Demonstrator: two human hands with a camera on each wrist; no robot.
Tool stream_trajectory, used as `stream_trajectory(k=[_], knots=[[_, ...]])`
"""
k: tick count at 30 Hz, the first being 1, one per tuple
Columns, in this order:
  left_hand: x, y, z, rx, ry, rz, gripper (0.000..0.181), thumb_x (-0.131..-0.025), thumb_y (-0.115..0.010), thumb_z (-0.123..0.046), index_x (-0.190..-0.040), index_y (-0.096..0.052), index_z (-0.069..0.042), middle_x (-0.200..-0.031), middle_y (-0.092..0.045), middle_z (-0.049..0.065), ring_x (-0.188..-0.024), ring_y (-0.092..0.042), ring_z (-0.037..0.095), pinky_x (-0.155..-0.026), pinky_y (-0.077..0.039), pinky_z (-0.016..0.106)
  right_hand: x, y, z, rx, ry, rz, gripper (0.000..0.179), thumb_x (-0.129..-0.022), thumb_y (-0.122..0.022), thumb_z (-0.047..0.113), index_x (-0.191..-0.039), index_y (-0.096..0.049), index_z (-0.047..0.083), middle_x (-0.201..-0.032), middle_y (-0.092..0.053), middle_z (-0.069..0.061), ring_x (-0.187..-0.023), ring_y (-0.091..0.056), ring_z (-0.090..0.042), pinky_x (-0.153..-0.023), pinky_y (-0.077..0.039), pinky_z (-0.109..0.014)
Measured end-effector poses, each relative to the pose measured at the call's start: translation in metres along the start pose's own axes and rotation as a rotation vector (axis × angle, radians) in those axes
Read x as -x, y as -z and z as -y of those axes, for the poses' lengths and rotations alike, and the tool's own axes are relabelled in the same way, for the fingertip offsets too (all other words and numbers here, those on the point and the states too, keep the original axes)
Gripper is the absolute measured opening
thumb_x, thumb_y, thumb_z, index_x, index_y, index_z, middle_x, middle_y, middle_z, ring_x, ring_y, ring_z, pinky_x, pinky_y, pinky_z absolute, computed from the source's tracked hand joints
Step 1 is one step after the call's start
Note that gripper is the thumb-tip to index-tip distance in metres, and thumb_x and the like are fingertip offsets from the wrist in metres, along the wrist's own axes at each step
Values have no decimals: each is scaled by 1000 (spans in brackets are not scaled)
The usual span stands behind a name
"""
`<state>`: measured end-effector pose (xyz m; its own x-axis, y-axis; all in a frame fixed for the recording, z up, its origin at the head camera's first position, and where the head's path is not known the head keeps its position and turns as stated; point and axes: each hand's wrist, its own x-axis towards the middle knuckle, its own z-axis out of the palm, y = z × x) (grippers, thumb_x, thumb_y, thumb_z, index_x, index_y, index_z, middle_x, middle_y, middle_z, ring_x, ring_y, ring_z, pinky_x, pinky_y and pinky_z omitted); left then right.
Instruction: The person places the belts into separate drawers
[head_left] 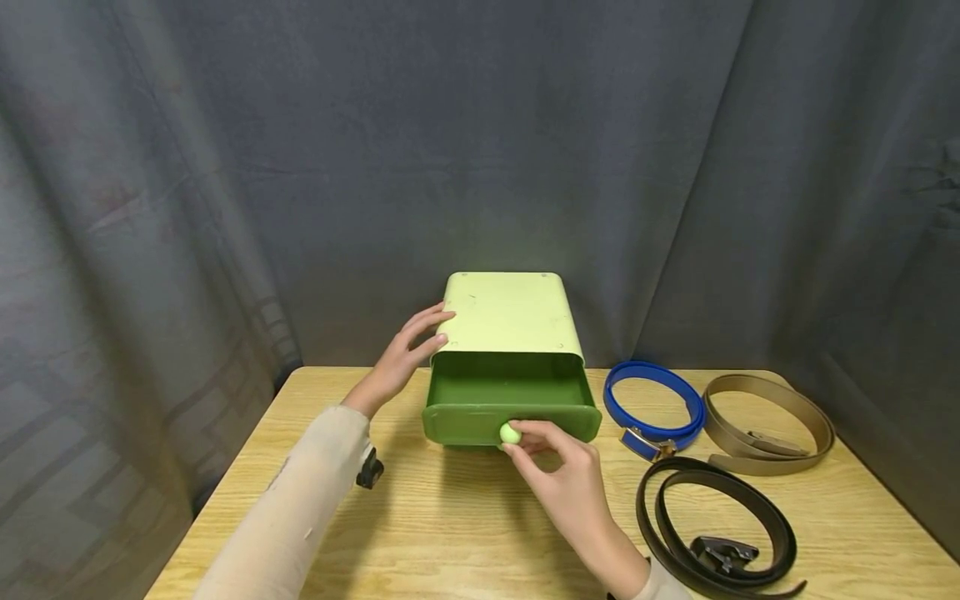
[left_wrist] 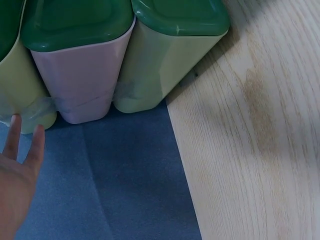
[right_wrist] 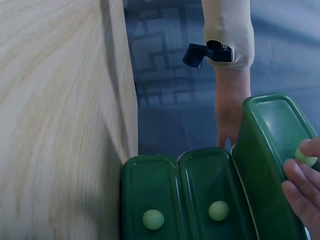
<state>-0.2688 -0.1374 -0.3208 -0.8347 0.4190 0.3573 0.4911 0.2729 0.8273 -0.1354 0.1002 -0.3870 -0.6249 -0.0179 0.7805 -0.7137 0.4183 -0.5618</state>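
Observation:
A small drawer cabinet [head_left: 510, 312] with a pale yellow-green top stands at the back of the table. Its top drawer [head_left: 465, 423], dark green, is pulled partway out, with the green inside showing. My right hand [head_left: 562, 475] pinches the drawer's round light-green knob [head_left: 510, 432] between thumb and fingers. Against the cabinet's upper left edge rests my left hand [head_left: 401, 358], its fingers spread over the side and top. In the right wrist view, two more drawers [right_wrist: 150, 185] sit closed below the pulled one, each with a round knob [right_wrist: 153, 219].
To the right on the wooden table [head_left: 465, 533] lie three coiled belts: a blue belt [head_left: 651, 371], a tan belt [head_left: 817, 425] and a black belt [head_left: 780, 533] with a dark buckle. A grey curtain [head_left: 480, 150] hangs close behind the cabinet.

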Motion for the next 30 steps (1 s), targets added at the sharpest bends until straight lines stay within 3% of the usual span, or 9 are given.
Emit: stream_trajectory(k=[8, 23, 30], knots=[[-10, -1, 32, -7, -13, -18, 44, -105, -51, -20, -148, -47, -12, -161, -25, 3, -146, -22, 27, -114, -20, 58, 3, 3, 4, 12, 4, 5, 35, -76, -84, -2, -104, -74, 16, -84, -72, 9, -70, -66, -6, -66, -54, -22], [-11, -3, 33, 3, -37, -27, 43, -104, -53, -26, -146, -50, -17, -159, -29, -1, -145, -26, 21, -114, -22, 56, 17, 4, 5, 21, 40, 7, 39, -71, -86, -4, -102, -73, 16, -86, -73, 5, -71, -67, -7, -70, -53, -19], [-1, -2, -3, 39, -11, 7, 45, -104, -50, -14, -146, -46, -1, -160, -24, 16, -147, -21, 31, -114, -19, 59, 23, 1, 2, 19, 59, 4, 41, -68, -86, -6, -101, -74, 15, -88, -74, 3, -71, -68, -8, -68, -53, -19]])
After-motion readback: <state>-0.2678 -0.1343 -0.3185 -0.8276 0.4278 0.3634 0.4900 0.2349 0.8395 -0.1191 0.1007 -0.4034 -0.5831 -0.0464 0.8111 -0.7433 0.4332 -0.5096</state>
